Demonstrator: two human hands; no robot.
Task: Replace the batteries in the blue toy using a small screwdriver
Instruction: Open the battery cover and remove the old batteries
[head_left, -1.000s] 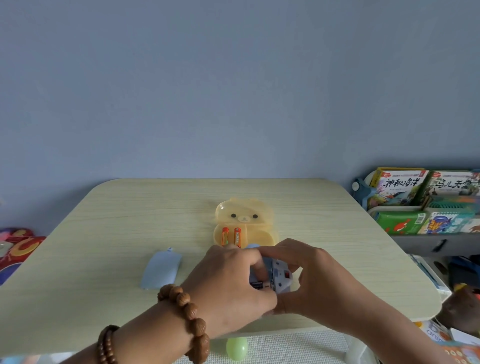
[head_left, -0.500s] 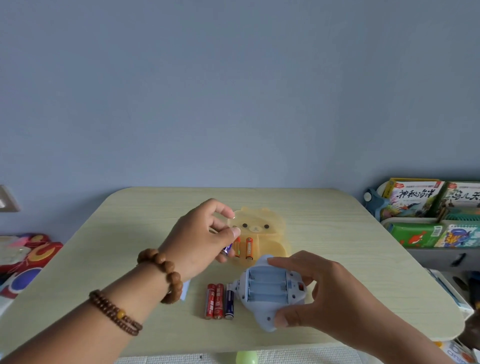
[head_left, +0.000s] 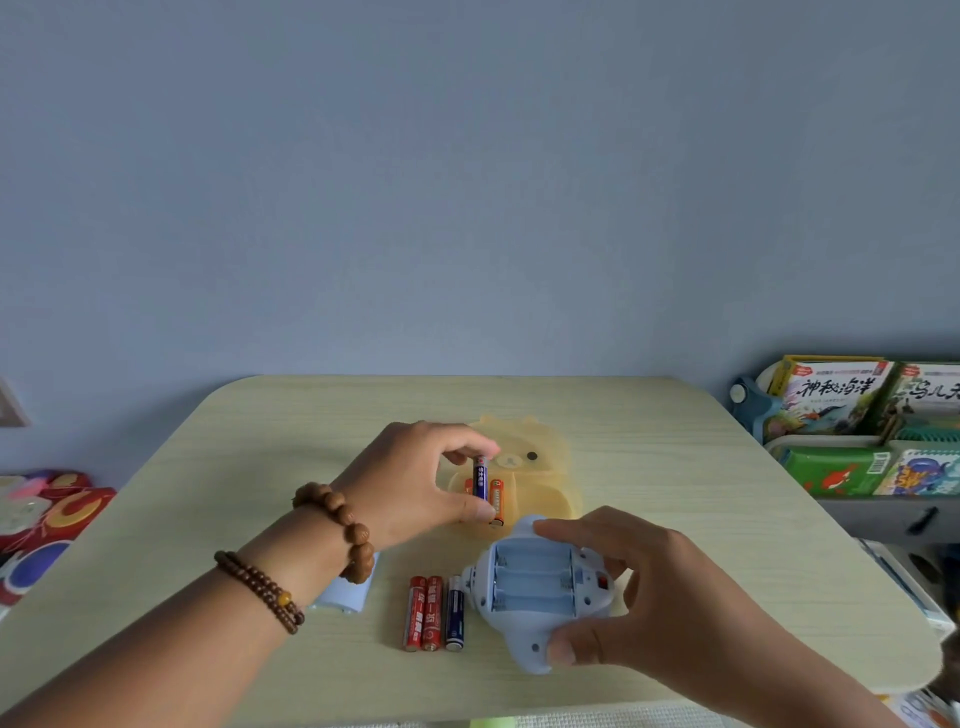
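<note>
The blue toy (head_left: 524, 636) lies upside down on the table, its three-slot battery bay open with no batteries in it. My right hand (head_left: 644, 597) grips the toy from the right, thumb at its near end. My left hand (head_left: 415, 480) pinches a dark blue battery (head_left: 481, 475) upright over the yellow bear-shaped case (head_left: 545, 452), where orange batteries (head_left: 497, 499) lie. Two red batteries (head_left: 423, 613) and one dark blue battery (head_left: 455, 613) lie side by side left of the toy. The light blue battery cover (head_left: 343, 597) rests under my left wrist. No screwdriver is visible.
The light wooden table (head_left: 701, 467) has rounded corners and its near edge runs just below my arms. A rack of children's books (head_left: 857, 431) stands to the right. Colourful toys (head_left: 41, 514) lie on the floor at left.
Both hands were together on the toy; three batteries now lie beside it. My left hand reached to the bear case and lifted a dark blue battery upright. The camera view tilted up.
</note>
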